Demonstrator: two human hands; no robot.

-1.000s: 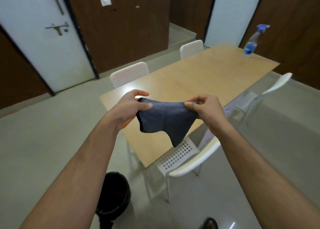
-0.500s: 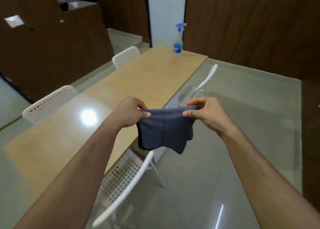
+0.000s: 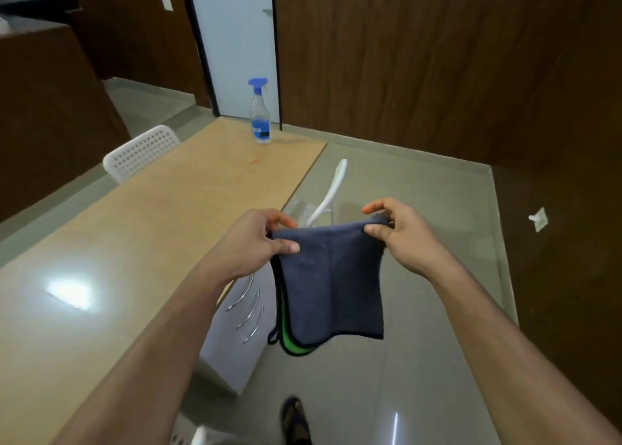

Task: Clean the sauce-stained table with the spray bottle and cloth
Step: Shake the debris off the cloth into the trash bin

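Cloth (image 3: 331,279): your left hand (image 3: 255,239) and right hand (image 3: 400,236) each pinch 1 top corner, off the table's (image 3: 161,215) right edge. Spray bottle (image 3: 260,111): far end, orange stain (image 3: 254,161) nearby. Risk: wiping unsprayed probably smears sauce.

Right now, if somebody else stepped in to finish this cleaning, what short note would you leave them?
Left hand and right hand each pinch a top corner of the dark blue cloth, which hangs beside the table, not on it. The spray bottle stands upright at the table's far end. An orange stain shows near it. Spraying and wiping remain.
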